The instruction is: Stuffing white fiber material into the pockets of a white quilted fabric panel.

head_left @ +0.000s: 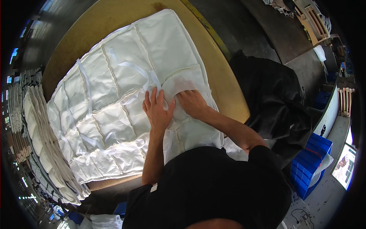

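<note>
A large white fabric piece (114,95), sewn into panels with white straps (131,66) across it, lies spread over a tan worktable (225,91). My left hand (157,110) rests flat on the cloth near its right side, fingers spread. My right hand (192,103) presses on the cloth just beside it, fingers pointing left and partly tucked against a fold (179,82). Neither hand visibly grips anything.
A stack of folded white fabric pieces (42,145) stands at the left of the table. Black cloth (270,99) is heaped at the right. A blue plastic crate (310,164) sits at the lower right, with wooden frames (310,19) at the far top right.
</note>
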A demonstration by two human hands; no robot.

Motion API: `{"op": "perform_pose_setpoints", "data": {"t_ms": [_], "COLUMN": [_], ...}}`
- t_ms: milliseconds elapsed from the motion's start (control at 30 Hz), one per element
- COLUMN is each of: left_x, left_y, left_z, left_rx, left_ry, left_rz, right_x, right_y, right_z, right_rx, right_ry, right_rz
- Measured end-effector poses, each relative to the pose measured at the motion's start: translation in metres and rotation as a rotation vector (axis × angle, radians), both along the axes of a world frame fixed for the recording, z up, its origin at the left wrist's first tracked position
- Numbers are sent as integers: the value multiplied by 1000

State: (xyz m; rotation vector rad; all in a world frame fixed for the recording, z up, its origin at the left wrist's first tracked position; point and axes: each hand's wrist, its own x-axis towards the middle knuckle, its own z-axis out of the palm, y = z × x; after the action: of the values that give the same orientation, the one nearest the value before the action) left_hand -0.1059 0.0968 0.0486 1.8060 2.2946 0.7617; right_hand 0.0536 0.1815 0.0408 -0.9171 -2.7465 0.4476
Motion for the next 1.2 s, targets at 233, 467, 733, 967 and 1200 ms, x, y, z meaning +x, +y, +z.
{"op": "perform_pose_setpoints", "data": {"t_ms": [233,467,733,967,1200], "left_x": [-19,8,3,1,-12], "left_y": [-15,10,52,103,89], "left_z": [-4,10,24,19,-17], "left_rx": [-12,115,274,88,110], "left_ry": [-178,-193,-324,-518,-538], "left_rz": [49,-131,-151,-249,-308], "right_x": [-12,-19,-9,-33,-18], "right_y": [13,4,-13,10,-10], "right_z": [-26,-15,6,-25,1], "right_rx": [67,-177,110,-156,-83], "right_ry": [-36,39,64,63,-8], "right_rz": [59,59,-124,13,40]}}
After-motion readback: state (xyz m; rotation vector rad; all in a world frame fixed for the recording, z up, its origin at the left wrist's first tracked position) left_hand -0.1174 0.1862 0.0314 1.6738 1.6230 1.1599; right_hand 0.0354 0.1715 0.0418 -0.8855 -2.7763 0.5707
